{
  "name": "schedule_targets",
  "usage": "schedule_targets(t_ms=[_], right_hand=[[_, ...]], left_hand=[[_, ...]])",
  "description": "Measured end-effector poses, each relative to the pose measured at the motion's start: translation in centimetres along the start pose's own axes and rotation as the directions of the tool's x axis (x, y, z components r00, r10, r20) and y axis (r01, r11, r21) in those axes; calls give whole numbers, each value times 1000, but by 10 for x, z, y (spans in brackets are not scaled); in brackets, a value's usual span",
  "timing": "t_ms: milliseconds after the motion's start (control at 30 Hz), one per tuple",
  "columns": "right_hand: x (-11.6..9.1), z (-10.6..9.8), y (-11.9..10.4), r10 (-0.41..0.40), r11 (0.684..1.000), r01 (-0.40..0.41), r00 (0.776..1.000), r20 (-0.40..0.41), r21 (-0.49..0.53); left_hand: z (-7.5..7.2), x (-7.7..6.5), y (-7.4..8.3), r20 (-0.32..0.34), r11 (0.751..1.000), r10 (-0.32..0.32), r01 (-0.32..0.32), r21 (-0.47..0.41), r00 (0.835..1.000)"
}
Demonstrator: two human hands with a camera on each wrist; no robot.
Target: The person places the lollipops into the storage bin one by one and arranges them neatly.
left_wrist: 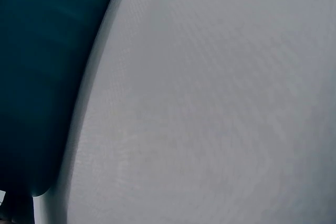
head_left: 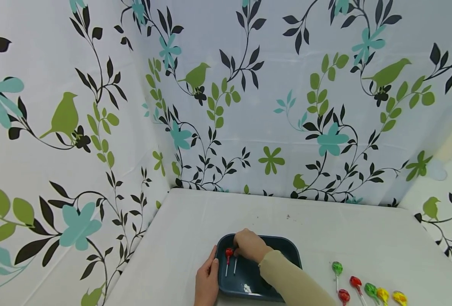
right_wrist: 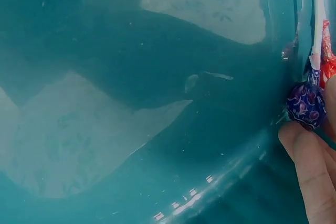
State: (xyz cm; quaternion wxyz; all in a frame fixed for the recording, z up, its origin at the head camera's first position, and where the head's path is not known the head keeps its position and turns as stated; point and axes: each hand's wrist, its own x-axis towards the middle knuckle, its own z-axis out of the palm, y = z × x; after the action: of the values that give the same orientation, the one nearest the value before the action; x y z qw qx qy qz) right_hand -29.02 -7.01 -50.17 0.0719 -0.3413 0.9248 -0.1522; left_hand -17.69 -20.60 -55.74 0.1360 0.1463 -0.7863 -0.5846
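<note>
A dark blue tray (head_left: 249,282) stands on the table, with a red lollipop (head_left: 229,252) lying inside at its left, stick towards me. Beside it, my right hand (head_left: 250,245) reaches over the tray and pinches a blue-purple wrapped lollipop (right_wrist: 306,106) by its head. Its white stick points towards me in the head view, next to the red one's stick. My left hand (head_left: 207,281) rests against the tray's left side, fingers lying straight along the outer wall. The left wrist view shows the tray's outside but no clear part of that hand.
Right of the tray, several lollipops lie on the white table (head_left: 210,208): a green lollipop (head_left: 337,268), a red lollipop (head_left: 355,281), another red lollipop (head_left: 343,296), a second green one and a yellow lollipop (head_left: 399,297) among them. Patterned cloth (head_left: 226,140) hangs behind the table.
</note>
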Motion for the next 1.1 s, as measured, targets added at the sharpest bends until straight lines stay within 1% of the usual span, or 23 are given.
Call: schedule_targets(t_ms=[167,333,500,600,667,733,800,867,933,1000,1033,1100], right_hand=[[-3,-3,1,-1,1000,1,1000,-14,8],[-6,-9,5,-14,1000,14,999,-39,-6],[-17,-28,7,-39,997,42,998,-44,71],[-28,-46,12,-74,985,85,994,-75,150],[-40,-59,22,-69,977,89,992,-106,196],[-54,-74,33,-41,966,74,990,-137,247],[-72,-88,46,17,953,35,986,-166,300],[-91,-101,62,77,940,-5,977,-199,342],[-111,-112,80,134,928,-38,962,-237,372],[-134,-121,100,189,924,-75,942,-278,374],[-147,-125,111,215,924,-96,930,-297,369],[-175,-133,134,282,922,-157,899,-336,354]], left_hand=[[1,0,0,1,1000,0,0,6,1000],[3,1,1,-6,1000,-4,4,15,1000],[3,0,0,-16,1000,3,-3,18,1000],[2,0,-1,-24,999,8,-8,33,1000],[4,-1,-2,-22,999,10,-9,38,1000],[6,-1,-3,-17,999,4,-3,42,1000],[6,-2,-3,-13,999,-1,2,38,1000],[6,-2,-3,-9,999,-9,9,43,1000],[5,-2,-1,-11,999,-15,15,49,1000],[4,-1,0,-13,999,-17,18,48,1000],[4,-1,1,-12,999,-20,21,48,1000],[6,0,3,-7,999,-21,22,40,1000]])
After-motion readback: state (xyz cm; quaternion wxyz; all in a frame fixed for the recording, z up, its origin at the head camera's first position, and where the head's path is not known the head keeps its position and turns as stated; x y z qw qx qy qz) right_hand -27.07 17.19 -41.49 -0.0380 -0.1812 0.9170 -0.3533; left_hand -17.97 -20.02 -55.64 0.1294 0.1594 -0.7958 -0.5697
